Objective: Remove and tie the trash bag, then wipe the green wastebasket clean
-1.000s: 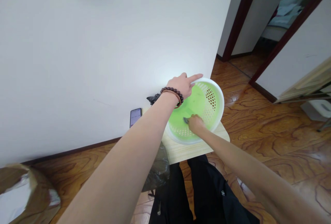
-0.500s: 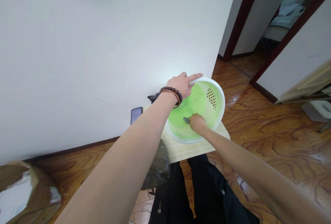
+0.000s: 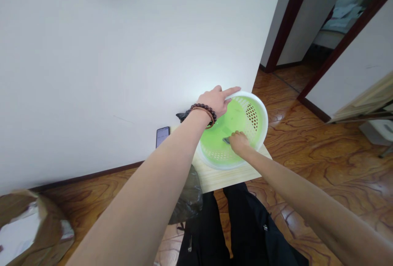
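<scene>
A round plastic colander (image 3: pixel 232 118), green inside with a white rim and perforated sides, rests tilted on a small pale wooden table (image 3: pixel 219 180). My left hand (image 3: pixel 216 101), with a beaded bracelet at the wrist, holds the colander's far left rim; its index finger lies along the edge. Inside the colander, my right hand (image 3: pixel 240 142) is closed on a small grey cloth (image 3: pixel 226 139), pressed against the green inner surface. Most of the cloth is hidden under the fingers.
A phone (image 3: pixel 162 135) lies at the table's left by the white wall (image 3: pixel 138 53). A dark plastic bag (image 3: pixel 188 196) hangs at the table's near left side. An open cardboard box (image 3: pixel 52 233) with papers stands on the floor. A doorway is at the upper right.
My right hand has slid the cloth slightly to the right and up within the colander. The left hand keeps its place on the rim.
</scene>
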The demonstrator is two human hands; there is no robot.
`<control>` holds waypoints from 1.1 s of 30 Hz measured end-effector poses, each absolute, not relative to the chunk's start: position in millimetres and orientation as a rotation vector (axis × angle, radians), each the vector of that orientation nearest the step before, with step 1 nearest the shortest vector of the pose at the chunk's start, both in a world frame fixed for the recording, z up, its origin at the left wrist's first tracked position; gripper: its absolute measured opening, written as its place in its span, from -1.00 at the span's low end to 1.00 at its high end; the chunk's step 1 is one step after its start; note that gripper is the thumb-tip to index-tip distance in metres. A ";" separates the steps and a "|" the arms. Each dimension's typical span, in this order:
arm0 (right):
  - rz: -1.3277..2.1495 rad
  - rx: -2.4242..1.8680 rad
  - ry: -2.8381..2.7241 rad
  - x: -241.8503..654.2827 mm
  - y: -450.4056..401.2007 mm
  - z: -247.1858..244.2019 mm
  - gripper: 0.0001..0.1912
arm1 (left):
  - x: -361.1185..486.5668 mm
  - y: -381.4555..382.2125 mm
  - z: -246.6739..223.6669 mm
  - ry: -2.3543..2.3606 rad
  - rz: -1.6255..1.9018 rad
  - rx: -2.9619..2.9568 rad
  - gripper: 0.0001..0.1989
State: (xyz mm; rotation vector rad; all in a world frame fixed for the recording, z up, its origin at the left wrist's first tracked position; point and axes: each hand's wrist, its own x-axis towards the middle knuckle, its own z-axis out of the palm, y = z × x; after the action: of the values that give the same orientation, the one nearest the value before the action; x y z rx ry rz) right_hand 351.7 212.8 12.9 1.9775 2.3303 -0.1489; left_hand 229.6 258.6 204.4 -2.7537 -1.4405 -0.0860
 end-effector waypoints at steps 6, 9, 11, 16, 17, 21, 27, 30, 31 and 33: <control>-0.523 1.914 2.543 302.4 204.3 2.7 -0.67 | 226.5 258.6 204.9 -1.440 -0.067 -2.730 -0.49; -0.401 1.780 2.516 320.7 208.5 12.4 -0.68 | 223.1 256.9 205.6 -1.454 -0.066 -2.712 -0.49; -0.224 1.787 2.429 341.6 211.7 18.0 -0.68 | 221.6 254.8 204.7 -1.474 -0.065 -2.699 -0.48; 0.002 1.842 2.341 371.5 214.2 20.3 -0.68 | 217.2 246.2 198.0 -1.582 -0.052 -2.579 -0.46; 0.006 1.832 2.349 371.8 213.4 20.4 -0.69 | 215.6 243.7 197.3 -1.605 -0.035 -2.534 -0.45; 0.005 1.800 2.396 362.0 207.5 27.1 -0.68 | 208.2 231.4 200.6 -1.467 0.029 -2.429 -0.39; -0.013 1.702 2.388 345.2 202.8 40.2 -0.70 | 207.8 229.9 211.3 -1.199 0.119 -2.461 -0.36; 0.036 1.679 2.393 354.8 203.9 39.2 -0.70 | 212.4 239.9 214.0 -1.287 0.156 -2.510 -0.45; 0.063 1.686 2.403 360.7 204.8 38.5 -0.70 | 214.1 243.4 214.8 -1.304 0.168 -2.539 -0.47; 0.117 1.725 2.421 372.6 207.3 37.1 -0.70 | 217.7 249.7 215.8 -1.332 0.184 -2.589 -0.48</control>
State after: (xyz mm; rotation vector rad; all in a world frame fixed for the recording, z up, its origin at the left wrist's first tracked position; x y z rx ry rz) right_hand 372.6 207.3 37.1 1.7253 2.4213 0.1168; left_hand 217.7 249.7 215.8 -2.5893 -1.3322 0.1837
